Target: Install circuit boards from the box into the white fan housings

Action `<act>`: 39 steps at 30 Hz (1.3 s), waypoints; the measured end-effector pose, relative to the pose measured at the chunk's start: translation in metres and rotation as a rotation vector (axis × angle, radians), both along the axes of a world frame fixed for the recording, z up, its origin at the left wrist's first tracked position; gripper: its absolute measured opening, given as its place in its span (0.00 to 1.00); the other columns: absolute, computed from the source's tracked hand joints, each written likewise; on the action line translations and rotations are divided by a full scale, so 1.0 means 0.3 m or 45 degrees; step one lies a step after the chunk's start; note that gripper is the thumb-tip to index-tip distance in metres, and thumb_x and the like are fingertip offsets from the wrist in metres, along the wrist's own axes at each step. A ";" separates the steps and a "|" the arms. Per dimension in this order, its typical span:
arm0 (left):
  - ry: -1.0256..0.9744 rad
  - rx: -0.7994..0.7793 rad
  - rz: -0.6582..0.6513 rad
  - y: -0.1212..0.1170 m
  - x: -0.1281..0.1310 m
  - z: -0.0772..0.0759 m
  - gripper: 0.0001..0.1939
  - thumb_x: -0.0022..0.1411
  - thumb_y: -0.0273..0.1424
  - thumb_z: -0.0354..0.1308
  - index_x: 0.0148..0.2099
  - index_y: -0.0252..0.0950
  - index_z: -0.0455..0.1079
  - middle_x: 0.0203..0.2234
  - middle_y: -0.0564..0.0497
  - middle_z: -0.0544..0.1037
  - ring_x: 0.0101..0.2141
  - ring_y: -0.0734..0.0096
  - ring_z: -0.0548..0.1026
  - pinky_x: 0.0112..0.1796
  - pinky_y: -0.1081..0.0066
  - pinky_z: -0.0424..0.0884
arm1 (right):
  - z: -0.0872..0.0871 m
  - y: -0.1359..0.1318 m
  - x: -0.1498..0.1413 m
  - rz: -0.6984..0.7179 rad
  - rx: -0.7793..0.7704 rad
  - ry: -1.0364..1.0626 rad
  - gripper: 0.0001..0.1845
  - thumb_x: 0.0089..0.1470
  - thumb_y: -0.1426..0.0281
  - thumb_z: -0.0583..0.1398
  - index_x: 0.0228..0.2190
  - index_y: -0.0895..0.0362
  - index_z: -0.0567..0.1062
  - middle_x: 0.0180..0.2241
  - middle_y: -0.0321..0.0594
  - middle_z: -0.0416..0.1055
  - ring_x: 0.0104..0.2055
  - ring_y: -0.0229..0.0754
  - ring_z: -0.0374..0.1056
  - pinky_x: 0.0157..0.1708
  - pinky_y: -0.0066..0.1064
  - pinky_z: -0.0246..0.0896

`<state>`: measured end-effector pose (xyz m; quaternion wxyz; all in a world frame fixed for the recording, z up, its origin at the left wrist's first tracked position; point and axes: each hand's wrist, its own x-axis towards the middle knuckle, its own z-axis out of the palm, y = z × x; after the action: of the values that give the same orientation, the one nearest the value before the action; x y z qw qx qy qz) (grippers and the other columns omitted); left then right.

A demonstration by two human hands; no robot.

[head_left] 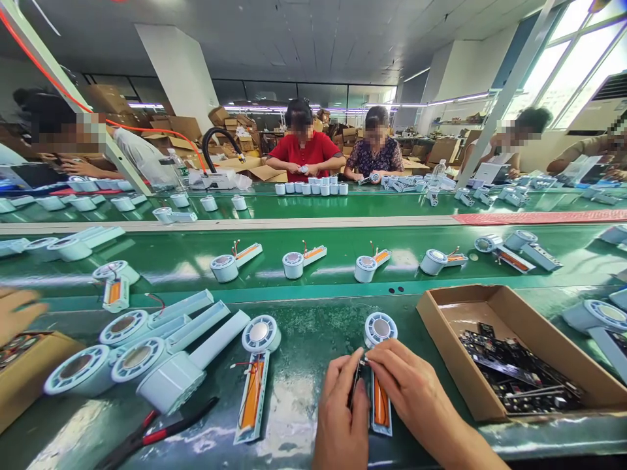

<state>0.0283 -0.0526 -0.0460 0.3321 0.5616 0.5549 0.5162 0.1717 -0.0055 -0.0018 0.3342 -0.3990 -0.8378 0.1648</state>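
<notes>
A light-blue handheld fan housing (381, 328) lies on the green bench in front of me, its round head away from me. Its open handle shows an orange battery (381, 406). My left hand (341, 411) is closed around a narrow black circuit board (356, 384), held just left of the handle and mostly hidden by the fingers. My right hand (411, 385) reaches over the handle, its fingertips pinched at a small wire connector (363, 361) against the board's far end. Whether the connector is seated cannot be made out.
A cardboard box (460, 365) of black circuit boards stands at right. Another open fan housing (252, 391) lies left, beside several stacked housings (171, 382) and red-handled pliers (147, 437). Beyond runs a green conveyor (333, 238) carrying housings. Another person's hand (19, 313) shows at far left; co-workers sit opposite.
</notes>
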 end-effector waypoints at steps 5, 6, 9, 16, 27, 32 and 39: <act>0.059 0.059 0.053 -0.008 0.014 -0.015 0.22 0.72 0.29 0.46 0.64 0.44 0.68 0.53 0.45 0.72 0.53 0.62 0.72 0.54 0.64 0.69 | -0.006 -0.025 -0.002 0.006 0.173 -0.207 0.14 0.68 0.78 0.48 0.44 0.57 0.72 0.38 0.45 0.71 0.35 0.44 0.69 0.35 0.35 0.68; 0.070 0.067 0.058 -0.009 0.016 -0.016 0.22 0.72 0.29 0.46 0.64 0.45 0.67 0.54 0.45 0.72 0.53 0.62 0.72 0.53 0.64 0.69 | -0.006 -0.028 -0.004 -0.002 0.219 -0.232 0.14 0.67 0.79 0.48 0.44 0.58 0.71 0.37 0.46 0.70 0.34 0.44 0.69 0.34 0.35 0.68; 0.117 0.097 0.067 -0.013 0.023 -0.017 0.23 0.73 0.28 0.45 0.65 0.44 0.66 0.54 0.44 0.71 0.55 0.63 0.71 0.54 0.64 0.69 | -0.001 -0.029 -0.011 -0.017 0.293 -0.304 0.13 0.65 0.81 0.49 0.41 0.59 0.71 0.35 0.46 0.70 0.32 0.45 0.67 0.30 0.35 0.66; 0.196 0.099 0.116 -0.022 0.041 -0.028 0.23 0.74 0.28 0.42 0.67 0.40 0.63 0.57 0.40 0.68 0.57 0.62 0.70 0.55 0.63 0.70 | -0.019 -0.023 -0.017 -0.040 0.314 -0.452 0.12 0.63 0.81 0.49 0.35 0.58 0.70 0.32 0.44 0.68 0.31 0.46 0.66 0.28 0.36 0.64; 0.193 0.137 0.127 -0.014 0.044 -0.048 0.24 0.73 0.26 0.43 0.67 0.40 0.63 0.56 0.41 0.69 0.56 0.62 0.71 0.55 0.64 0.69 | -0.025 -0.012 0.000 -0.007 0.112 -0.222 0.14 0.69 0.76 0.46 0.41 0.55 0.69 0.34 0.41 0.69 0.34 0.43 0.70 0.35 0.33 0.68; 0.211 0.117 0.121 -0.015 0.042 -0.048 0.24 0.73 0.26 0.42 0.68 0.40 0.62 0.56 0.41 0.68 0.57 0.63 0.70 0.56 0.64 0.69 | -0.031 -0.015 -0.009 -0.042 0.163 -0.334 0.13 0.69 0.75 0.45 0.39 0.55 0.68 0.33 0.41 0.68 0.32 0.44 0.70 0.32 0.34 0.66; 0.197 0.135 0.099 -0.014 0.040 -0.054 0.25 0.73 0.26 0.43 0.68 0.41 0.61 0.56 0.41 0.68 0.57 0.62 0.71 0.56 0.63 0.70 | -0.027 -0.008 -0.006 0.022 0.143 -0.433 0.14 0.69 0.76 0.44 0.38 0.55 0.68 0.33 0.40 0.69 0.32 0.44 0.69 0.32 0.34 0.64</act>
<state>0.0403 -0.0569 -0.0623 0.2377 0.5945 0.5723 0.5124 0.1699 -0.0078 -0.0099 0.2078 -0.3946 -0.8936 0.0508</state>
